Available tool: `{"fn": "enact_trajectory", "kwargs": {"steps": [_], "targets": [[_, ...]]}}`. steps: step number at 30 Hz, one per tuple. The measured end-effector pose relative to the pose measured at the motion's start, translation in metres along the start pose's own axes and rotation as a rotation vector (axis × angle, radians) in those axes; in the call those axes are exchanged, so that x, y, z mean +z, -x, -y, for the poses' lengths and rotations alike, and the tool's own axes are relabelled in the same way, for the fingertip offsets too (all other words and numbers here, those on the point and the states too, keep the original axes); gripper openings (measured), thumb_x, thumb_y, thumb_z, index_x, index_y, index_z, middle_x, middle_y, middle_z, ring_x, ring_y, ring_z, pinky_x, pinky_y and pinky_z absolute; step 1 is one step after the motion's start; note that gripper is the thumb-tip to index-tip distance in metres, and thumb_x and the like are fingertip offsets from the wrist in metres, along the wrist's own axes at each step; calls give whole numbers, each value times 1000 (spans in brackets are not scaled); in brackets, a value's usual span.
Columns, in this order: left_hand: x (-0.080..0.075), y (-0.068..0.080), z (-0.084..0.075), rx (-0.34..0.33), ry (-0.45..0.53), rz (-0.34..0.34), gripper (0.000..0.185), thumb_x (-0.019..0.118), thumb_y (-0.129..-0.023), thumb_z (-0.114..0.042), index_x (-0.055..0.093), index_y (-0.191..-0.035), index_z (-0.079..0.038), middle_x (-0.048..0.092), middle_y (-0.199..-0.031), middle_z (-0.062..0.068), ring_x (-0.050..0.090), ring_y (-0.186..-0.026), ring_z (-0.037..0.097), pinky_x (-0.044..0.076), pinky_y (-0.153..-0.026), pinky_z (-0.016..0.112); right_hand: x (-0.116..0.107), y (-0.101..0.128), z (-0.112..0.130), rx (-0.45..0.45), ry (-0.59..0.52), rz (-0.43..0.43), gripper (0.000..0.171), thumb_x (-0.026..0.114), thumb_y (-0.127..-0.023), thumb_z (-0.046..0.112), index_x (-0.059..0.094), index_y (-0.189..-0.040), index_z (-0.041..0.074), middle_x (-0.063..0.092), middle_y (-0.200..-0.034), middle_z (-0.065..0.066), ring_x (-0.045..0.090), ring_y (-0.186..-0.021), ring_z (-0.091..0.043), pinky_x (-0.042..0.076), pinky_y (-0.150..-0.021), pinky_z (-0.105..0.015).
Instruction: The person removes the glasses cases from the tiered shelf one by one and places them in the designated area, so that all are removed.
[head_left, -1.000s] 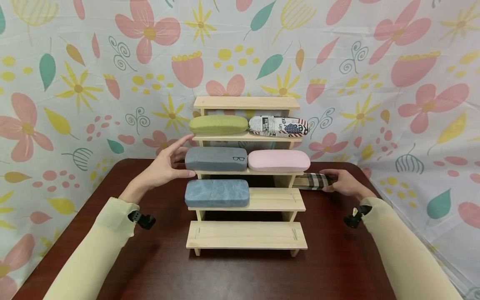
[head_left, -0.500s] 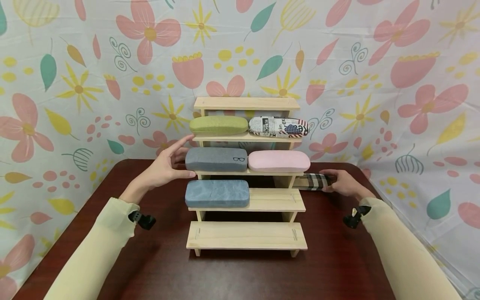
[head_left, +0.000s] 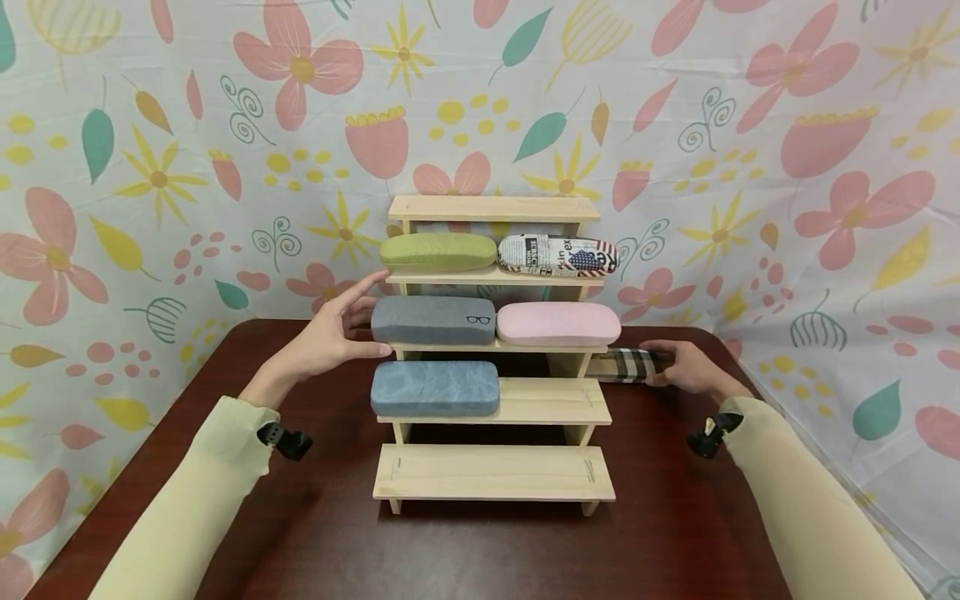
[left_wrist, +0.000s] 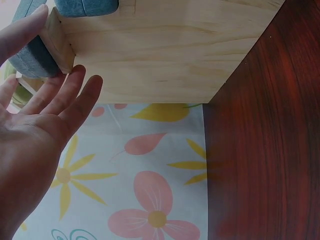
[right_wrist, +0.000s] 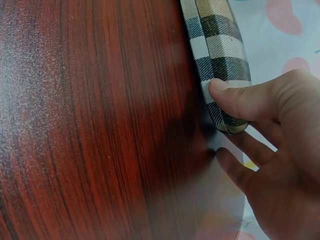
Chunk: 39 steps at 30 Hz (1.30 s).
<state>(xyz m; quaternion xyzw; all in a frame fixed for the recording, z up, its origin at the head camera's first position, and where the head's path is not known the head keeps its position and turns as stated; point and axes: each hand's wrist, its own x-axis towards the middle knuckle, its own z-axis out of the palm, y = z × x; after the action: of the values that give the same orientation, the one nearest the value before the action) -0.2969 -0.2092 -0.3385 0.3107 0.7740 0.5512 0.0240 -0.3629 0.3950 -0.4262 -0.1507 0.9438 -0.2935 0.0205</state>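
Observation:
A tiered wooden rack [head_left: 491,471] holds several glasses cases. My left hand [head_left: 322,337] is at the rack's left side, by the grey glasses case [head_left: 427,321] with a small spectacles print; in the left wrist view its thumb and fairly straight fingers are about the tier's end and the case. Whether they press on the case is unclear. Beyond the rack's right side, my right hand [head_left: 692,367] pinches the end of a plaid glasses case [right_wrist: 220,55], thumb on its near face and fingers behind. The rack hides the plaid case's far end in the head view.
A pink case [head_left: 558,323] lies beside the grey one. Above are a green case [head_left: 437,252] and a newsprint-patterned case [head_left: 557,255]; below is a blue case [head_left: 435,388]. The dark red table [head_left: 487,550] meets a flowered cloth [head_left: 480,100] behind.

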Motion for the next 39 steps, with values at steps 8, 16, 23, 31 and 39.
{"fn": "enact_trajectory", "kwargs": {"steps": [8,16,23,31,39], "targets": [[0,0,0,8,-2,0,104,80,-91,4,23,-170,-31,50,-153,16,53,-137,34,47,-106,53,-1,4,-1,-11,-11,-2,68,87,-84,3,56,-142,-13,57,-140,-35,57,-124,-47,50,-95,-52],[0,0,1,8,-15,-4,103,81,-91,3,24,-170,-33,47,-156,16,49,-141,34,42,-109,60,-12,18,10,-25,12,-54,67,86,-85,5,57,-145,-6,58,-142,-30,52,-131,-48,43,-102,-65],[-1,1,1,5,-36,-15,102,81,-91,1,25,-169,-34,35,-166,14,37,-150,34,35,-114,62,-23,37,29,-79,-18,-97,65,85,-88,2,57,-146,-2,60,-138,-30,57,-127,-50,52,-95,-62],[-1,1,3,3,-44,-23,102,82,-91,0,26,-169,-34,32,-168,9,34,-151,34,35,-114,63,-28,63,55,-188,-84,-167,58,83,-90,0,61,-143,2,65,-133,-22,63,-120,-42,58,-91,-34],[1,0,2,-8,-9,-21,105,83,-89,1,25,-169,-34,48,-156,13,50,-140,34,46,-107,55,-30,86,86,-214,-109,-198,53,83,-92,4,63,-141,5,67,-130,-17,65,-112,-10,54,-88,-21]]}}
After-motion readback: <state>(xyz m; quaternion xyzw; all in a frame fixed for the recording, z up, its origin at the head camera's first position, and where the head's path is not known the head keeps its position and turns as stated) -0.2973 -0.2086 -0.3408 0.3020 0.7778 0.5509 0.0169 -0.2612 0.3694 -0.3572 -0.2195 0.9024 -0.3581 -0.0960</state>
